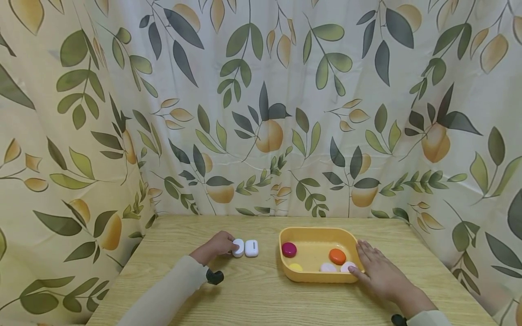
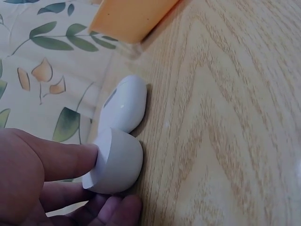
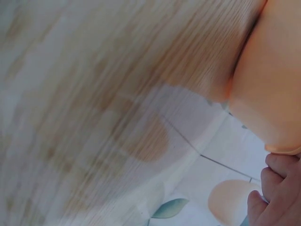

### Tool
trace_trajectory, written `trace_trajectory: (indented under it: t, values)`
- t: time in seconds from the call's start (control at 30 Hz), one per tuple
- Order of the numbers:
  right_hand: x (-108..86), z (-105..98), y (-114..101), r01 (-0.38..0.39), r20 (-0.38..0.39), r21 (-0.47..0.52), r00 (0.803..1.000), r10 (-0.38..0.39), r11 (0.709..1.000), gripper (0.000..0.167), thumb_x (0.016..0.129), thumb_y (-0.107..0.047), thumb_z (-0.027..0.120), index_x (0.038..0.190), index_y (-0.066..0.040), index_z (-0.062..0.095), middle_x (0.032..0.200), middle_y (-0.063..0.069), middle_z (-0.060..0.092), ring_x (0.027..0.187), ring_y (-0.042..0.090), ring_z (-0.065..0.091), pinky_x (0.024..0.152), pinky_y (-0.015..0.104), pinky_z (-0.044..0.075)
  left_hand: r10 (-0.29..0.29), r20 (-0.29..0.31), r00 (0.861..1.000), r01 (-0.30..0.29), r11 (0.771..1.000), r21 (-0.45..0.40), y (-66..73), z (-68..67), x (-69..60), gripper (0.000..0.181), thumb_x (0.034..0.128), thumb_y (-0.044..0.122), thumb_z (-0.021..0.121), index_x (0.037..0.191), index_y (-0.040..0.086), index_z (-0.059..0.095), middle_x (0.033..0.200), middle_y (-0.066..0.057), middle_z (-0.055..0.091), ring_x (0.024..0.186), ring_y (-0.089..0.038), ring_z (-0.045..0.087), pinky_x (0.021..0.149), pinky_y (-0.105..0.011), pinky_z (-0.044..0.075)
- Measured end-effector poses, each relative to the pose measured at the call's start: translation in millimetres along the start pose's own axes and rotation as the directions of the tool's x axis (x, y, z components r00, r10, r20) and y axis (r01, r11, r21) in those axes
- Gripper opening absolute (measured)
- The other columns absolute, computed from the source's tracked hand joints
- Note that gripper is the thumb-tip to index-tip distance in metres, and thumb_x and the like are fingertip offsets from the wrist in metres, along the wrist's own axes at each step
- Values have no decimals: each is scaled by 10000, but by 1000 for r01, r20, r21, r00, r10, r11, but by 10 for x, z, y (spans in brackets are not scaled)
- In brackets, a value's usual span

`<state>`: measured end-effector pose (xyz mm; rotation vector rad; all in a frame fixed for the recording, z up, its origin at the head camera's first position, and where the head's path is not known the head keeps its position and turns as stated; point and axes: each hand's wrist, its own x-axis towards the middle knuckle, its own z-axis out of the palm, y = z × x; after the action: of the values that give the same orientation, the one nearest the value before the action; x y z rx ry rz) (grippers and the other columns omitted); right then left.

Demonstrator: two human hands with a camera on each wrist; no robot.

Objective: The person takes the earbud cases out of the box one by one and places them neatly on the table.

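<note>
Pale wood-grain tabletop (image 1: 244, 301): your left hand (image 1: 218, 244) holds a white plastic cylinder (image 2: 123, 162) between thumb and fingers; your right hand (image 1: 382, 274), straight-fingered, touches a yellow rounded plastic tray (image 1: 322, 277). Gripping seems the step; lifting would need steadiness.

Yellow disc (image 1: 296, 267) and pale discs (image 1: 328, 267) partly hidden behind tray's (image 1: 320, 277) near wall. Mark on white case (image 1: 251, 253) too small to read. Left wrist view: left hand (image 2: 51, 176) cut by edge, tray cut at top. Right wrist view: tabletop (image 3: 70, 108) blurred, right hand (image 3: 281, 195) and tray cut off at right.
</note>
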<state>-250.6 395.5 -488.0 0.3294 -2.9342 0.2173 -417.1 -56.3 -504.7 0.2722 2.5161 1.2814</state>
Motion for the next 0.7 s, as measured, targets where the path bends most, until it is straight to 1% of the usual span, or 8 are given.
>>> trace_trajectory:
  t: [0.23,0.3,0.37,0.43,0.47,0.53,0.6,0.7]
  values:
    - [0,12,12,-1,1,-6,1000,1,1000,809,993,-541,447,1445,118,317,1524,271,268,1393,450,229,1114,580,217,7,-3,1000,-7,1000,-3,-2,-10,-16,71,878,61,702,857,-4,682,825,-41,602,743,-170,552,640,-293,529]
    - [1,14,16,2,1,-6,1000,-2,1000,811,994,-545,439,1445,118,317,1524,273,266,1393,450,230,1112,582,220,15,3,1000,-15,1000,-18,10,-24,-27,78,881,61,694,838,0,674,804,-35,595,732,-167,548,636,-295,529]
    - [2,15,18,7,-3,-7,1000,-7,1000,807,995,-542,438,1444,119,320,1523,275,268,1391,450,234,1111,582,224,26,3,1000,-26,1000,-18,23,-43,-28,154,886,62,685,749,28,625,732,-16,556,682,-159,526,606,-287,509]
    - [3,14,21,9,-5,-5,1000,-9,1000,805,996,-539,440,1443,120,320,1523,276,265,1392,451,233,1111,582,223,23,-6,1000,-23,999,-28,46,-65,-23,91,891,61,676,843,-13,654,816,-49,595,725,-170,545,625,-292,522]
    - [3,14,21,11,-6,-5,1000,-11,1000,805,995,-538,442,1442,121,322,1522,277,267,1390,452,236,1109,584,225,19,-14,1000,-20,999,-33,64,-77,-16,103,893,63,674,898,-40,664,859,-65,608,746,-176,550,636,-296,534]
    - [2,14,20,13,-7,-7,1000,-13,1000,804,995,-536,445,1441,121,323,1521,277,268,1389,453,238,1107,585,229,11,-32,999,-13,999,-41,104,-99,9,199,898,67,669,1031,-81,658,948,-105,619,797,-197,559,665,-312,555]
    - [2,14,17,12,-7,-6,1000,-12,1000,804,994,-536,446,1441,121,323,1521,277,268,1388,454,238,1103,589,234,11,-47,999,-14,998,-56,153,-121,27,387,902,71,667,1226,-123,579,1077,-160,612,880,-225,572,711,-343,574]
    - [-2,14,13,10,-5,-2,1000,-10,1000,802,994,-534,449,1442,120,323,1520,277,271,1387,455,240,1101,592,235,41,-52,998,-44,997,-59,211,-138,67,371,913,78,656,1220,-118,587,1014,-140,621,876,-232,581,713,-354,579]
